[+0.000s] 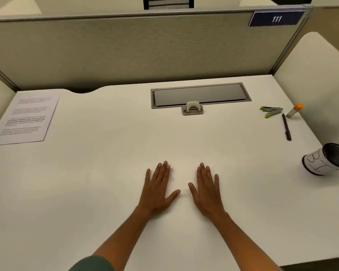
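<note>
My left hand point(158, 187) lies flat, palm down, on the white desk point(86, 182), fingers straight and pointing away from me. A short gap to its right, my right hand point(206, 189) lies flat the same way. Neither hand holds anything. A printed sheet of paper point(25, 117) lies at the desk's far left. At the far right are a grey and green stapler point(271, 111), a glue stick with an orange cap point(294, 110) and a black pen point(286, 127). A black mesh cup with a white paper label point(326, 159) stands at the right edge.
A grey cable hatch point(201, 95) is set into the desk at the back, with a small metal and white fitting point(192, 108) at its front edge. Beige partition walls point(125, 51) enclose the desk at the back and sides. A blue sign reads 111 point(276, 18).
</note>
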Tool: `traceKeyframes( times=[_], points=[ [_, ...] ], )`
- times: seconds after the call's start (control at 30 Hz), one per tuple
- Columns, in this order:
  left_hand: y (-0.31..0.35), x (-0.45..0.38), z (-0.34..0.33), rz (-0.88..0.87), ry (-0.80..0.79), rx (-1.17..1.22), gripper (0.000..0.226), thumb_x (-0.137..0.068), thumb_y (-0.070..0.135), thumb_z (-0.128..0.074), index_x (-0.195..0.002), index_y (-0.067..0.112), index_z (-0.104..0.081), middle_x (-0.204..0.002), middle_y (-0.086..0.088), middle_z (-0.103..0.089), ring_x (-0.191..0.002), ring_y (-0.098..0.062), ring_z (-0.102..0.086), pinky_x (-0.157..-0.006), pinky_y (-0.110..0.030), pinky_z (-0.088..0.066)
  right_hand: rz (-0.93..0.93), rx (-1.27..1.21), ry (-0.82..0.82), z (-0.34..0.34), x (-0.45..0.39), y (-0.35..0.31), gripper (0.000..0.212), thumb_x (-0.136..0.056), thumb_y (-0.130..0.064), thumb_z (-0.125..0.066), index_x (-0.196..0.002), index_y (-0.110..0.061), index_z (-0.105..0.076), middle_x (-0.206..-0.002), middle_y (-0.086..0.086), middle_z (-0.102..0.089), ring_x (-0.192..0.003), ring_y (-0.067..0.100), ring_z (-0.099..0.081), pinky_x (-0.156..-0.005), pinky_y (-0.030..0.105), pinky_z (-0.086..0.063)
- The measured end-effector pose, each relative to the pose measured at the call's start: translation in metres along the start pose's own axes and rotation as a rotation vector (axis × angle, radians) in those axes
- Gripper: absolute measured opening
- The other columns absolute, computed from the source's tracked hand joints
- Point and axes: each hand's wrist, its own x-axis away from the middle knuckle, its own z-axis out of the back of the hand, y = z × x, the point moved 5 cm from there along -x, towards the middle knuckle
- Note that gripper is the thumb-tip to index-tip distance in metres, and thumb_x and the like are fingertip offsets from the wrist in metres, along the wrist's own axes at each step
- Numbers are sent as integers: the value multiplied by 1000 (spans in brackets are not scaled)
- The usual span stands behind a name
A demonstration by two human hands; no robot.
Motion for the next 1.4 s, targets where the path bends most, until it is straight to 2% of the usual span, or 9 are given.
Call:
traceKeyframes(
  times=[0.1, 0.17, 0.5, 0.7, 0.83, 1.03, 1.17, 1.3, 1.4],
  points=[
    [-30, -11, 7, 127, 12, -14, 92, -89, 74, -22, -154, 10, -6, -163, -3, -1, -150, -19, -1, -119, -53, -11, -7, -1, 14, 1, 1, -2, 83, -89, -63, 9, -153, -11, -1, -161, 0, 9, -147, 14, 12, -119, 42, 6],
    [-42, -19, 8, 149, -21, -27, 97, -87, 78, -18, -154, 10, -3, -163, -3, 1, -150, -19, 0, -118, -54, -10, -9, -3, 15, 1, 2, -2, 84, -88, -63, 10, -153, -11, -2, -161, 0, 9, -147, 14, 12, -118, 42, 7],
    [18, -23, -6, -153, -102, -102, 101, -85, 81, -25, -154, 10, -8, -163, -4, 2, -150, -20, 6, -118, -54, -9, -31, -6, 44, 1, -2, 10, 81, -90, -60, 8, -153, -11, -6, -161, 1, 3, -148, 16, 8, -120, 47, -1],
    [40, -3, -9, -224, -80, -49, 95, -88, 76, -28, -154, 10, -10, -163, -4, 0, -150, -18, 3, -118, -54, -12, -56, -8, 45, 7, -7, 24, 78, -91, -58, 3, -153, -11, -5, -161, 1, 5, -147, 14, 11, -120, 46, 2],
    [23, 3, -2, -109, -29, 11, 94, -89, 73, -31, -154, 9, -8, -163, -4, -2, -150, -18, 2, -119, -53, -9, -54, 23, 41, 8, -9, 22, 73, -93, -52, -6, -153, -11, -9, -161, 2, 2, -147, 16, 9, -119, 48, 1],
    [-35, 41, 7, 114, 5, -8, 94, -88, 74, -27, -154, 8, -13, -163, -5, -7, -150, -20, -6, -118, -53, -13, -17, 121, 20, 3, -10, 9, 67, -95, -49, -19, -152, -13, -19, -162, 3, -8, -149, 23, -5, -117, 56, -8],
    [-47, 57, 8, 135, -4, -8, 94, -88, 75, -26, -154, 9, -11, -163, -4, -4, -150, -19, -4, -118, -54, -12, 102, 145, -29, 2, -16, -10, 66, -95, -50, -20, -153, -17, -15, -162, -1, -4, -149, 22, -1, -117, 56, -5],
    [-44, 59, 9, 142, -2, -10, 94, -88, 75, -24, -154, 9, -11, -163, -5, -3, -150, -20, -2, -118, -54, -9, 260, 166, -88, -6, -8, -39, 66, -96, -50, -26, -152, -16, -19, -162, -2, -8, -149, 22, -4, -117, 55, -12],
    [-39, 60, 7, 106, -11, -23, 93, -89, 74, -27, -154, 9, -14, -163, -7, -5, -150, -22, -5, -117, -57, -12, 330, 159, -91, -13, 9, -52, 64, -97, -48, -28, -151, -16, -22, -161, -2, -11, -149, 21, -6, -115, 54, -12]
  ],
)
